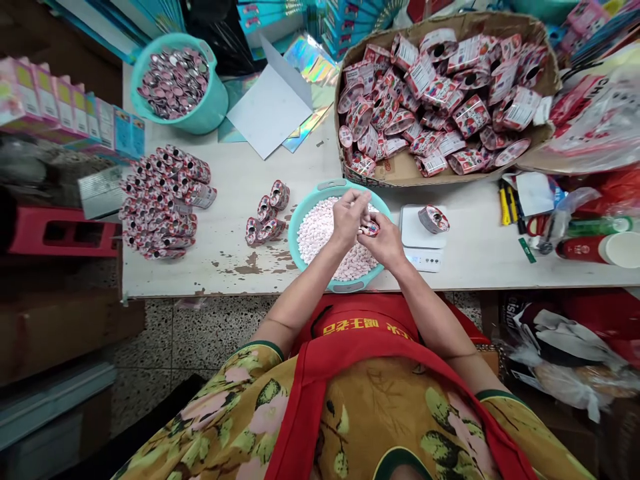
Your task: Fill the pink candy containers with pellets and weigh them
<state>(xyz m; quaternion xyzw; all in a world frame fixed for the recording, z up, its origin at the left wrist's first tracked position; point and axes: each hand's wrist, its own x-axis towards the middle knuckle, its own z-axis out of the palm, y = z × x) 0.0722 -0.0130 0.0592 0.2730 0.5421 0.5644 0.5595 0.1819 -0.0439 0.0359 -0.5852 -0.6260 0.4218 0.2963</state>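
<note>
My right hand (387, 243) is closed round a small red-and-pink printed oval container (369, 229), its open side up and pale pieces showing at the mouth. Just above it, my left hand (349, 217) has its fingers drawn together in a pinch; what they hold is hidden. Both hands are over a turquoise basin (295, 248) full of small pale pink candies (320, 230). Right of the basin, a white digital scale (417, 230) bears another such container (434, 219). Several more stand in a small cluster (265, 217) to the left.
A large cardboard box (395, 172) of printed containers stands at the back right. At the left are many grouped containers (165, 200) and a turquoise bucket (210, 100) of shiny round pieces. Cutters (505, 203) and a red paper cup (580, 249) lie at right.
</note>
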